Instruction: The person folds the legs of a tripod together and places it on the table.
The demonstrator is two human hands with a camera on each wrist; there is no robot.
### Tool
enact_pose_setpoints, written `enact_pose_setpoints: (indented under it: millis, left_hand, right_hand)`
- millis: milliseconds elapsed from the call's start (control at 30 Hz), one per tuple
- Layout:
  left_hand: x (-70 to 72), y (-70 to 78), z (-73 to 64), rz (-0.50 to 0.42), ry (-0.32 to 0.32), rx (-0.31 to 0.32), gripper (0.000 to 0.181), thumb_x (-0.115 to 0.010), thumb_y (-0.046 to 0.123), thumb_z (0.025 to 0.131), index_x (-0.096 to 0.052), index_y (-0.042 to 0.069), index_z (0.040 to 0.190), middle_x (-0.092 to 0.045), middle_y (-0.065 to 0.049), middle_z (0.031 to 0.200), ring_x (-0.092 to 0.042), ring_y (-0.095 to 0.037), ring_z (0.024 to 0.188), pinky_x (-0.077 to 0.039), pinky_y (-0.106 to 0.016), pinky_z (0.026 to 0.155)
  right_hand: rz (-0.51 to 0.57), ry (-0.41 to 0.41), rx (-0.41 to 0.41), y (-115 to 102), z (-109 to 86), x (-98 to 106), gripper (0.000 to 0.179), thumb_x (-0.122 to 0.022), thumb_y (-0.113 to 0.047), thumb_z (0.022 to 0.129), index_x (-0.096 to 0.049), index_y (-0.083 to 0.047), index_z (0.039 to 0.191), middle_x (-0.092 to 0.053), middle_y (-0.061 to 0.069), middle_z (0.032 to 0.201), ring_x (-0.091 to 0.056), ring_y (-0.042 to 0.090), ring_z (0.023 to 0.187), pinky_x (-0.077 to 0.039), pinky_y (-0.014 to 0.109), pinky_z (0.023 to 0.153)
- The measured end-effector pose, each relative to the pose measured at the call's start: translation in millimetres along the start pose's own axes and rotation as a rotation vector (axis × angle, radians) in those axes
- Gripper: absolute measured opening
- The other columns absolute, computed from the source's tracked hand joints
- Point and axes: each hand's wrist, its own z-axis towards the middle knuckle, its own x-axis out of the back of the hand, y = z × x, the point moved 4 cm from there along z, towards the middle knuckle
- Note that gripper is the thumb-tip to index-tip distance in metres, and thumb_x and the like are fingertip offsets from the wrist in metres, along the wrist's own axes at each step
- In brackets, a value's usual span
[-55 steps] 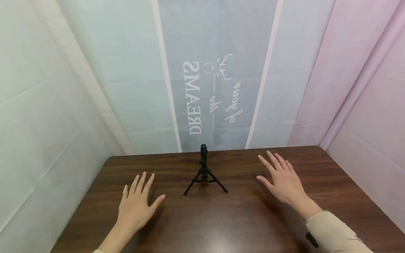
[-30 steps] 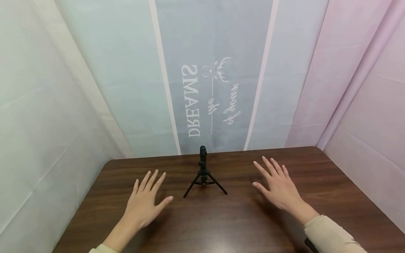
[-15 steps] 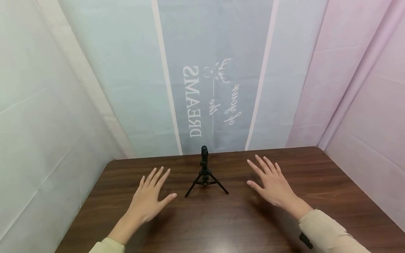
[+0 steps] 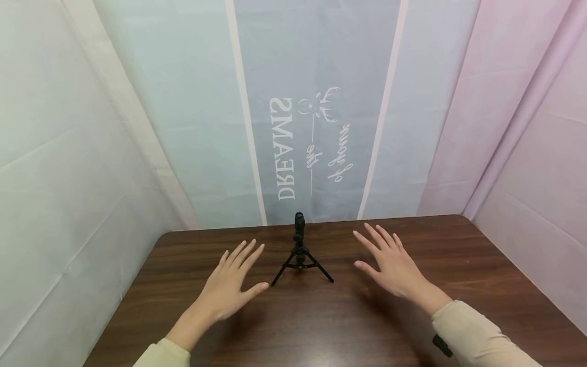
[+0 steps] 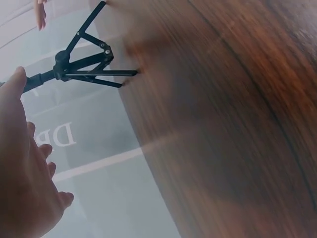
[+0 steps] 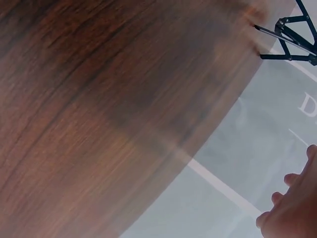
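Observation:
A small black tripod [image 4: 300, 250] stands upright on its spread legs near the back of the brown wooden table [image 4: 316, 326]. To its left my left hand [image 4: 231, 285] hovers palm down with the fingers spread, its thumb tip close to the tripod's left leg. On the other side my right hand [image 4: 394, 267] is held over the table in the same way, farther from the tripod. Neither hand holds anything. Both wrist views show the tripod legs, in the left wrist view beyond the thumb [image 5: 15, 82] and in the right wrist view at the top right corner.
Behind the table hangs a blue-grey cloth [image 4: 316, 51] with mirrored white lettering. Pale cloth walls close in the left [image 4: 69, 178] and right [image 4: 545, 153] sides. A dark object [image 4: 442, 345] shows under the right sleeve [image 4: 477, 331].
My left hand has moved right, toward the tripod. The right hand has shifted left, so the hands are nearer each other. The tripod stands in the same place on the table.

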Motion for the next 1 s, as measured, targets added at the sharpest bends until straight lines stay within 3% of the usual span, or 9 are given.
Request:
enact_pose_setpoints:
  millis: [367,667,867,1000]
  left_hand:
    - [5.8,16.0,18.8,-0.059,0.024,-0.053,0.076,-0.05,0.058,0.098,-0.012,0.035,0.16,-0.012,0.009,0.164,-0.011,-0.02,0.151,-0.012,-0.052,0.119]
    - [4.5,18.1,36.6,-0.228,0.021,-0.051,0.069,-0.044,0.059,0.1,-0.014,0.038,0.159,-0.016,0.012,0.163,-0.015,-0.016,0.15,-0.026,-0.055,0.115]
    - [1.8,19.8,45.7,-0.351,0.013,-0.029,0.066,-0.045,0.055,0.101,-0.014,0.042,0.158,-0.021,0.009,0.162,-0.021,-0.019,0.148,-0.029,-0.059,0.112]
    - [-1.1,24.0,51.1,-0.477,0.002,-0.001,0.061,-0.044,0.054,0.103,-0.014,0.047,0.156,-0.021,0.011,0.162,-0.021,-0.019,0.148,-0.026,-0.06,0.113]
  right_hand:
    - [-0.035,-0.042,0.09,-12.9,-0.4,-7.1,0.07,-0.058,-0.052,0.096,-0.033,-0.027,0.156,-0.021,0.006,0.163,-0.018,0.034,0.148,-0.02,0.063,0.113]
    - [0.083,-0.079,0.174,-24.6,11.0,-14.4,0.071,-0.062,-0.043,0.097,-0.028,-0.028,0.158,-0.021,0.005,0.163,-0.027,0.033,0.145,-0.024,0.059,0.113]
    - [0.188,-0.112,0.212,-30.6,14.1,-20.6,0.066,-0.061,-0.041,0.099,-0.033,-0.027,0.156,-0.033,0.004,0.158,-0.038,0.031,0.14,-0.036,0.058,0.106]
    - [0.24,-0.149,0.209,-33.7,14.7,-23.8,0.064,-0.06,-0.04,0.099,-0.033,-0.029,0.156,-0.036,0.003,0.157,-0.04,0.03,0.139,-0.037,0.058,0.106]
